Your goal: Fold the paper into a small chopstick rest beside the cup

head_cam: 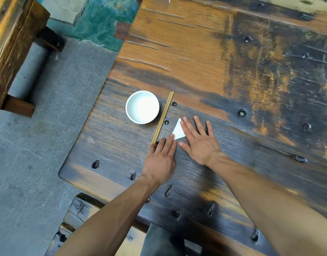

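A white paper (178, 130), folded into a small triangle, lies flat on the dark wooden table (232, 74). My right hand (199, 141) lies flat with spread straight fingers, covering the paper's right side. My left hand (161, 157) rests flat below it, its fingertips touching the paper's lower left corner. A white cup (142, 107) stands to the upper left. A pair of wooden chopsticks (163, 115) lies between the cup and the paper, its near end under my left hand.
The table's left edge runs diagonally, with grey stone floor (39, 145) beyond it. A wooden bench (13, 43) stands at the upper left. Another bench (81, 218) sits below the table's near edge. Bare tabletop stretches right of my hands.
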### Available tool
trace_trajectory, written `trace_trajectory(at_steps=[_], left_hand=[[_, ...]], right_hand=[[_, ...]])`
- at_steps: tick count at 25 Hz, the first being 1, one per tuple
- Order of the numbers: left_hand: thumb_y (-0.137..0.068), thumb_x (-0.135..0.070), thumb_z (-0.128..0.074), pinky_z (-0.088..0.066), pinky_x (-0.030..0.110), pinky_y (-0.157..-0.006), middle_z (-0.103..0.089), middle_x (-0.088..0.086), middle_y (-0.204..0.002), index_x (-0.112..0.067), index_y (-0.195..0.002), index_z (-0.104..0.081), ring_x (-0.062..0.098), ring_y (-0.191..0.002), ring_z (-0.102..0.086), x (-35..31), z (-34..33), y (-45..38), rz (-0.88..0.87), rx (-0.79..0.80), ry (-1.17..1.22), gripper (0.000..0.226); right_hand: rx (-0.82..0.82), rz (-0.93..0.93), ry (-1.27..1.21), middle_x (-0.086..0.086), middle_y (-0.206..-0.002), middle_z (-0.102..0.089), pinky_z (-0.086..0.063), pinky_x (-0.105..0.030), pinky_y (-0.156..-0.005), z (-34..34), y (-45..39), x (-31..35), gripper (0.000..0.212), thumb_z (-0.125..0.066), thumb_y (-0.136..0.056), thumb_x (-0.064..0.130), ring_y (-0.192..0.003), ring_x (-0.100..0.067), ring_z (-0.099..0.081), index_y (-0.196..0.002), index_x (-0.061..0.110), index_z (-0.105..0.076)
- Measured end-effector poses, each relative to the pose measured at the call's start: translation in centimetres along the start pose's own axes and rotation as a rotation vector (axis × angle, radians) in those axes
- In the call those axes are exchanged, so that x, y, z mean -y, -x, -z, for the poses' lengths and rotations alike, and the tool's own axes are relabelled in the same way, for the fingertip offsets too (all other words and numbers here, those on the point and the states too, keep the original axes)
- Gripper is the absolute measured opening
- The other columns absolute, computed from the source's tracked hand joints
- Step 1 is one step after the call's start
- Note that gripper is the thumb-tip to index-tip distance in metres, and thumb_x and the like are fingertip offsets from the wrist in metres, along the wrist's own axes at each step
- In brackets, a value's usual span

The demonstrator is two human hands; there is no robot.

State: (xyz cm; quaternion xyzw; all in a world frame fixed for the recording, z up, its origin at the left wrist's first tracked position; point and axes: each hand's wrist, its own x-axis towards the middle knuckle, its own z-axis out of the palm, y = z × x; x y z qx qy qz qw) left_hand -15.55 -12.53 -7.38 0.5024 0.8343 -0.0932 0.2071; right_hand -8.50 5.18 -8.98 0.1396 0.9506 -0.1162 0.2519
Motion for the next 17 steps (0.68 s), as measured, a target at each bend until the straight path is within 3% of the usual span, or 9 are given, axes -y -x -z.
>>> trace_trajectory(at_steps=[7,13,17], left_hand=[[-0.092,-0.039,-0.042,-0.031,0.048,-0.111,-0.013,0.005,-0.164,-0.019,-0.152,-0.023,0.028,-0.144,-0.027,-0.1,1.3,-0.1,-0.014,-0.026,0.02,0.066],[-0.087,-0.041,-0.039,-0.035,0.049,-0.109,-0.029,0.006,-0.159,-0.021,-0.147,-0.037,0.029,-0.14,-0.035,0.2,2.6,-0.2,-0.048,-0.102,0.016,0.063],[-0.088,-0.045,-0.041,-0.024,0.049,-0.117,-0.027,0.006,-0.16,-0.024,-0.151,-0.028,0.028,-0.146,-0.025,0.6,3.2,-0.4,-0.076,-0.135,0.067,0.067]], right_hand=[[-0.031,-0.008,-0.042,0.01,-0.158,0.03,0.01,-0.054,-0.119,0.5,1.7,-0.5,0.072,-0.003,-0.097,0.064,-0.144,-0.023,0.031,-0.15,0.025,0.026],[-0.051,-0.059,-0.064,0.01,-0.159,0.027,0.01,-0.052,-0.119,1.3,3.4,-1.6,0.07,-0.008,-0.098,0.06,-0.145,-0.022,0.028,-0.15,0.025,0.025],[-0.116,-0.124,-0.076,0.009,-0.159,0.026,0.011,-0.05,-0.119,2.6,5.6,-2.5,0.07,-0.012,-0.1,0.057,-0.146,-0.022,0.027,-0.153,0.024,0.02]])
